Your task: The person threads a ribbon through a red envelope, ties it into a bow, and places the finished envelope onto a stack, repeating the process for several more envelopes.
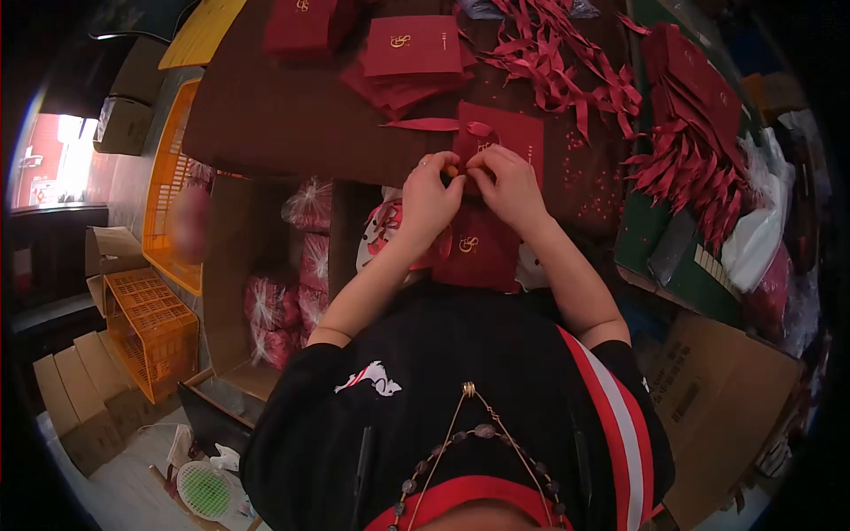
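The left hand (432, 196) is curling closed around a small orange-tipped object (452, 171); the right hand (508, 184) is bending its fingers (any grip is impossible to tell) over a red packet (525, 133).

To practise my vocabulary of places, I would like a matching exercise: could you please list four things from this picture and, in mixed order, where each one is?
1. Left hand and right hand
2. Loose ribbons
3. Bagged bundles
4. Ribboned folders

A. In the cardboard box
B. On the green surface
C. Close together at a red folder
D. On the far side of the brown table

Pairs: 1-C; 2-D; 3-A; 4-B
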Available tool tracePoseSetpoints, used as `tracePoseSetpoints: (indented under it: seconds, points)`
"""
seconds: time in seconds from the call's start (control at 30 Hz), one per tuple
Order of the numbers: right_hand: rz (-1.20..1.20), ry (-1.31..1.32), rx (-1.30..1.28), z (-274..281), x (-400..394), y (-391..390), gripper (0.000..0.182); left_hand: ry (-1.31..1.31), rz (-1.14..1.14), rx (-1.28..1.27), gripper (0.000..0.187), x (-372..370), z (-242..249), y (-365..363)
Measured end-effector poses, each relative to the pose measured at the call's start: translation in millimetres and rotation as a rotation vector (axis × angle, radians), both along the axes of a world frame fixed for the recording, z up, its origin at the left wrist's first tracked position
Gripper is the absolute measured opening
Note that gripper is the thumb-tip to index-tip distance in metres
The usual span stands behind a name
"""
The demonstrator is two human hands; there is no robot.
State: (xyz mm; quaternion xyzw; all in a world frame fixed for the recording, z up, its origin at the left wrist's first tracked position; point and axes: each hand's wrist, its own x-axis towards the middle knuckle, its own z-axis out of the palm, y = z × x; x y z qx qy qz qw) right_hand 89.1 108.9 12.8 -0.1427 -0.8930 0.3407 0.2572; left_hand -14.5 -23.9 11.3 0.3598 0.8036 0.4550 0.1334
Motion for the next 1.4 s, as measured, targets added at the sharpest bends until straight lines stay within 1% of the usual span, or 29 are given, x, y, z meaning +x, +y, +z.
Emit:
tracePoseSetpoints:
  seconds: [0.03,0.13,0.17,0.27,0.33,0.43,0.47,0.53,0.6,0.63,0.7,0.9,0.97,1.1,1.2,1.27,1.33,1.4]
  points:
    - [0.015,-0.003,-0.100,-1,0,1,0.006,0.000,-0.001,0.001,0.027,1,-1,0]
    - [0.019,0.032,-0.105,0,-1,1,0.006,-0.008,0.016,0.037,0.027,1,-6,0]
    - [0.017,0.031,-0.106,-2,-1,1,0.006,-0.013,0.013,0.011,0.030,0,-6,0]
    - [0.030,0.043,-0.061,-12,-3,1,0.005,-0.050,0.003,-0.032,0.034,-4,-3,-2]
    - [0.019,0.127,0.143,-16,-3,-2,0.006,-0.079,-0.004,-0.052,0.035,-6,-2,-3]
    - [0.013,0.157,0.163,-18,-3,-5,0.007,-0.074,0.000,-0.040,0.036,-7,-4,-5]
    - [0.011,0.157,0.159,-20,-4,-6,0.007,-0.060,0.001,-0.038,0.035,-6,-4,-6]
    - [0.001,0.118,0.032,-21,-7,-6,0.007,-0.045,-0.001,-0.034,0.035,-4,-4,-7]
    - [0.002,0.083,0.040,-18,-10,-6,0.006,0.062,0.009,-0.123,0.035,-3,-2,-9]
    - [0.005,0.047,0.048,-16,-10,-6,0.006,0.063,0.007,-0.121,0.035,-3,2,-9]
    - [0.012,0.053,0.024,-17,-11,-3,0.006,0.058,-0.034,-0.211,0.035,-6,10,-10]
    - [0.031,0.053,0.002,-18,-11,-3,0.007,0.010,-0.006,-0.084,0.038,-8,-4,-11]
    - [0.045,0.046,0.014,-18,-11,-5,0.007,-0.008,-0.003,-0.081,0.038,-9,-5,-12]
    - [-0.033,0.098,0.067,-25,-12,-13,0.008,-0.073,0.024,-0.078,0.039,-7,-2,-11]
    - [-0.044,0.122,0.086,-27,-12,-17,0.009,-0.016,0.030,-0.097,0.039,-5,0,-11]
    - [-0.044,0.126,0.100,-26,-12,-14,0.009,-0.011,0.012,-0.072,0.039,-7,-6,-12]
    - [0.062,0.173,0.105,-23,-10,-6,0.010,-0.005,-0.001,-0.047,0.039,-9,-10,-14]
    - [0.077,0.166,0.084,-18,-7,-2,0.011,-0.066,-0.021,-0.002,0.039,-11,-10,-15]
